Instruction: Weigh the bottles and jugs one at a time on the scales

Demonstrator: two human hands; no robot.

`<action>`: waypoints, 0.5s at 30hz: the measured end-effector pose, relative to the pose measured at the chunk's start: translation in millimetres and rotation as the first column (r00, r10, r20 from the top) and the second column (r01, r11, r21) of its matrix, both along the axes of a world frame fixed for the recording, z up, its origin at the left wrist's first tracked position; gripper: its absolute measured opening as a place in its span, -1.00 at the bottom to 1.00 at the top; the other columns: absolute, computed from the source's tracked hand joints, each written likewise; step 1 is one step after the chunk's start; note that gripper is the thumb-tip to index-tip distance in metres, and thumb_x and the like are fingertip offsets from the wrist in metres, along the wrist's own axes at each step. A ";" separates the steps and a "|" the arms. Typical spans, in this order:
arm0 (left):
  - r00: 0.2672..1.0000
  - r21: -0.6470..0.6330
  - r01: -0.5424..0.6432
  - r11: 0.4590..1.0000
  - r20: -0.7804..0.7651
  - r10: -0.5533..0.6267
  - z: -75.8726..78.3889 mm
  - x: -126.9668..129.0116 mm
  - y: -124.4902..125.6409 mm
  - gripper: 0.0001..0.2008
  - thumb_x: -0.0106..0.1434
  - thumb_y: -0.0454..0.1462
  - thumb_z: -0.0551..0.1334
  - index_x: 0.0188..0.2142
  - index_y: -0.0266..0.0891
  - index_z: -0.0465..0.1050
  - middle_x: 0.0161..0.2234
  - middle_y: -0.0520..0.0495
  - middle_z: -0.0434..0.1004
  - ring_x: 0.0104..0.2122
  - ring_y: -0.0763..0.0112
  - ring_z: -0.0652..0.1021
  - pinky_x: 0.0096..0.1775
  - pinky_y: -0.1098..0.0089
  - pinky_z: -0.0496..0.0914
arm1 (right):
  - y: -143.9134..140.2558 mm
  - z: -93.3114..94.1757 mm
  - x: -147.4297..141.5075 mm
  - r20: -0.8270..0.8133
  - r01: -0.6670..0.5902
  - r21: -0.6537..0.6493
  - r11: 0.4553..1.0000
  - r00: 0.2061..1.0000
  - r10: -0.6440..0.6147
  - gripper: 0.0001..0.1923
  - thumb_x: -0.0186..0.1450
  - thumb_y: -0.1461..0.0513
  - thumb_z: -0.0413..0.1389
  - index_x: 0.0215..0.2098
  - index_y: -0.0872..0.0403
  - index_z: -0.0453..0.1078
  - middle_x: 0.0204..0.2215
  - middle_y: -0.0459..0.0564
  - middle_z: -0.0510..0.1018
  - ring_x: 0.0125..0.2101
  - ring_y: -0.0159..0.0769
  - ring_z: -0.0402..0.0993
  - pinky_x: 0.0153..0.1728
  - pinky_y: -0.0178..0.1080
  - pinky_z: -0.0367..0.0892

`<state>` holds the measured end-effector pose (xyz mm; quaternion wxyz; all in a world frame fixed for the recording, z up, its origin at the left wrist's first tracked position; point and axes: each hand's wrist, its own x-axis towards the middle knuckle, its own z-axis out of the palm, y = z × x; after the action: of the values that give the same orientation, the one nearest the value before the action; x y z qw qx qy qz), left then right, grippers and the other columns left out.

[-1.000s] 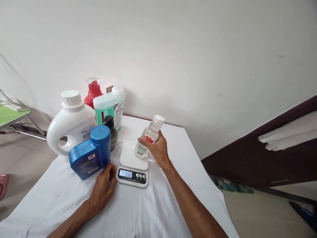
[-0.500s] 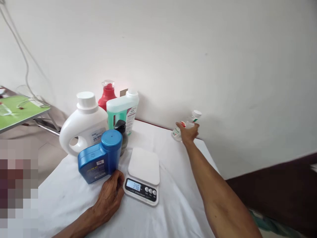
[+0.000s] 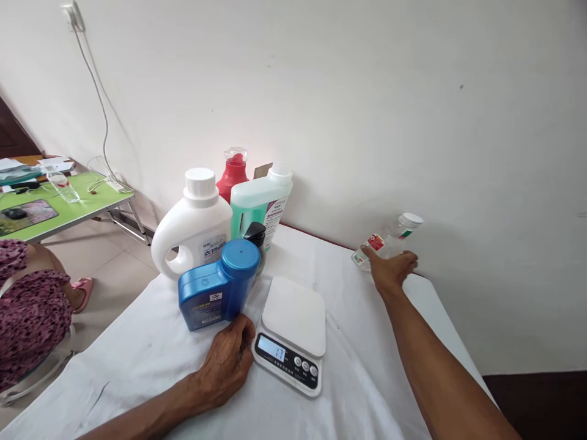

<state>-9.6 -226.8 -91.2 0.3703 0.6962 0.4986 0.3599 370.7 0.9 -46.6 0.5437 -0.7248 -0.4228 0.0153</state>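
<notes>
My right hand [image 3: 389, 266] is closed around a clear plastic bottle [image 3: 373, 243] at the table's far right edge. The bottle leans, its white cap up to the right, its red and green label partly behind my thumb. My left hand [image 3: 229, 360] rests on the white cloth with curled fingers and nothing visible in them. It lies between a blue bottle [image 3: 206, 302] and a white digital kitchen scale [image 3: 293, 315], close to both; whether it touches them I cannot tell. The scale's display appears to read 17, and nothing stands on its platform.
Behind the blue bottle stand a white detergent jug [image 3: 197, 226], a red bottle [image 3: 232, 178], a green liquid bottle [image 3: 252, 205] and a dark pump bottle [image 3: 257, 235]. A green table [image 3: 87, 189] is at left, with a person in a patterned garment [image 3: 41, 311] near it. The wall rises behind.
My view has turned left, so everything sits further right. The scale's reading has dropped from about 346 to 17. Both hands keep much the same pose, the right still on the clear bottle.
</notes>
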 end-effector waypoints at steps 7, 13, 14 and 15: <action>1.000 -0.004 0.013 1.000 0.012 -0.013 2.1 -1.0 1.4 -0.79 0.19 -0.47 0.10 -0.23 -0.16 0.25 -0.36 0.02 0.36 -0.38 0.37 0.38 -0.28 0.34 0.25 | -81.6 61.2 -107.0 0.059 -0.535 0.067 0.842 0.845 0.532 -0.45 0.23 -0.08 0.38 0.04 -0.03 0.40 0.11 0.17 0.50 0.09 0.08 0.51 0.16 0.16 0.43; 1.000 0.006 0.014 1.000 0.020 -0.014 -1.5 -2.0 2.1 -0.79 0.18 -0.47 0.11 -0.24 -0.15 0.24 -0.37 0.04 0.35 -0.40 0.37 0.37 -0.30 0.35 0.23 | -91.2 68.5 -203.3 -0.147 -0.925 -0.090 0.370 0.380 0.913 -0.26 0.08 0.05 0.51 0.17 -0.09 0.42 0.18 0.07 0.59 0.19 0.01 0.51 0.23 0.14 0.38; 1.000 0.018 0.013 1.000 0.022 -0.014 -2.4 -1.9 2.2 -0.79 0.18 -0.48 0.10 -0.25 -0.15 0.24 -0.37 0.04 0.36 -0.39 0.37 0.37 -0.30 0.35 0.23 | -86.3 64.6 -210.6 -0.185 -0.940 -0.096 0.329 0.341 0.922 -0.25 0.08 0.05 0.51 0.18 -0.07 0.41 0.16 0.06 0.60 0.19 0.01 0.51 0.24 0.15 0.37; 1.000 0.030 0.014 0.999 0.024 -0.015 -3.2 -1.6 2.3 -0.78 0.17 -0.48 0.10 -0.25 -0.15 0.24 -0.37 0.03 0.36 -0.39 0.37 0.38 -0.29 0.35 0.23 | -81.0 61.2 -215.9 -0.224 -0.953 -0.100 0.287 0.303 0.926 -0.25 0.08 0.04 0.50 0.18 -0.06 0.42 0.14 0.06 0.61 0.17 0.01 0.52 0.23 0.15 0.38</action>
<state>-11.2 -224.5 -94.4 0.3688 0.7008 0.4836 0.3729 154.8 -80.1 14.6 0.3739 -0.3890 -0.7290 0.4214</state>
